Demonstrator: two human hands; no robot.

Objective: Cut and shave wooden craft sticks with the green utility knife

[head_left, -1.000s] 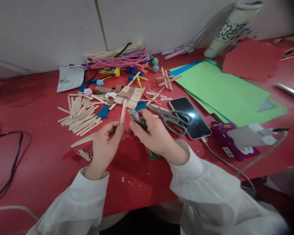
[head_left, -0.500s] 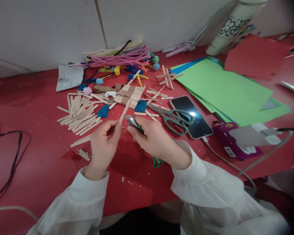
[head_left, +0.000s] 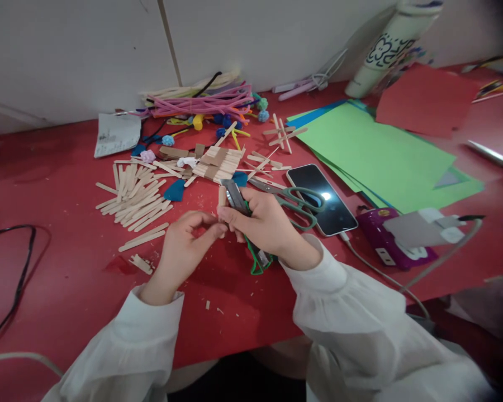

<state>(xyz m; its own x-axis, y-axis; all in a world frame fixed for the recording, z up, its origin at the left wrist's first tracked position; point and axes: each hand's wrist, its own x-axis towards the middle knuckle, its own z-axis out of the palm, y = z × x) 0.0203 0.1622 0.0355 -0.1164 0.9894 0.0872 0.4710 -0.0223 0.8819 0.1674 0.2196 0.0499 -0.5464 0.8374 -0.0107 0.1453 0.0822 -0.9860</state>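
My right hand point(head_left: 268, 223) is closed around a green-and-black utility knife point(head_left: 257, 258), its metal blade pointing up and away from me. Beside the blade a wooden craft stick point(head_left: 222, 195) stands out past my right thumb, which presses against it. My left hand point(head_left: 184, 245) pinches at the stick's near end, where the fingers of both hands meet and cover most of it. Just beyond them sits a flat panel of craft sticks point(head_left: 222, 162) joined with brown strips. Left of my hands lies a loose pile of craft sticks point(head_left: 138, 195).
Grey-green-handled scissors point(head_left: 304, 204) lie partly over a phone point(head_left: 329, 201) with a charging cable. Green paper sheets point(head_left: 381, 151), a purple power block point(head_left: 396, 240) and a tumbler point(head_left: 385, 53) are to the right. Pink pipe cleaners point(head_left: 201, 100) lie along the wall.
The craft stick has turned more upright and shifted towards my right hand, whose thumb now presses it. My left fingers have slid to its near end, and more of the knife's handle shows.
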